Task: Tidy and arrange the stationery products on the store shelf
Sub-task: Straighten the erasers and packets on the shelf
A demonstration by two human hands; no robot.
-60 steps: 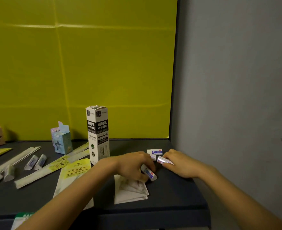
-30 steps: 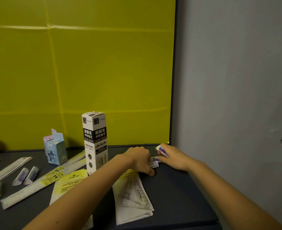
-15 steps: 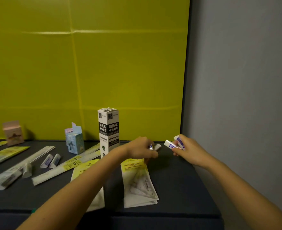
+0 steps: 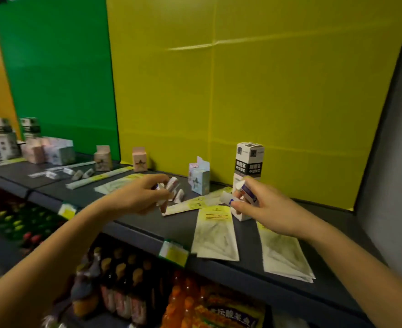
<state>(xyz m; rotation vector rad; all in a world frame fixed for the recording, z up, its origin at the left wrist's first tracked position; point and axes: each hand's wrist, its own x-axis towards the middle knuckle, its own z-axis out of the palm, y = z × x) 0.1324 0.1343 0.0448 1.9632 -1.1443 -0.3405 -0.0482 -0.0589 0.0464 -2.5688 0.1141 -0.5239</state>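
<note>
Now left hand (image 4: 143,197) pinches small erasers (image 4: 169,185); right hand (image 4: 263,207) clamps two erasers (image 4: 247,192) above shelf (image 4: 133,223).

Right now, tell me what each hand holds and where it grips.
Both hands hold small white erasers. Left hand pinches its erasers with fingertips. Right hand grips two erasers around their middles.

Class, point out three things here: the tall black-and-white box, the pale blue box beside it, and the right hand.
Tall black-and-white box (image 4: 249,159), head view, upper front face.
Pale blue box (image 4: 198,179), head view, front face.
Right hand (image 4: 268,207), head view, back of the hand.
</note>
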